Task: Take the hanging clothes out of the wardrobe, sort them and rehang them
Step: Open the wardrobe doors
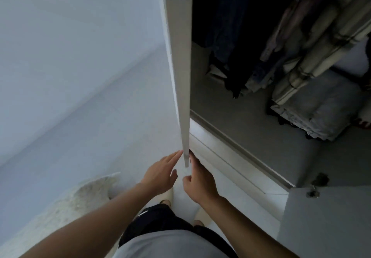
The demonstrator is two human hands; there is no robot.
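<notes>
While both hands meet at the white wardrobe door's (pixel 180 72) lower edge, the left hand (pixel 160 174) lays straight fingers apart on its outer face and the right hand (pixel 198 183) curls its fingers round the edge. Hanging clothes (pixel 301 42) fill the open wardrobe at two o'clock, above folded laundry (pixel 321 113).

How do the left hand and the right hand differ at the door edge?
The left hand has straight fingers, only the tips touching the door edge; the right hand has fingers reaching behind that edge. The left hand lies on the door's outer side, the right hand on the wardrobe side. Both are bare and near the door's bottom corner.
</notes>
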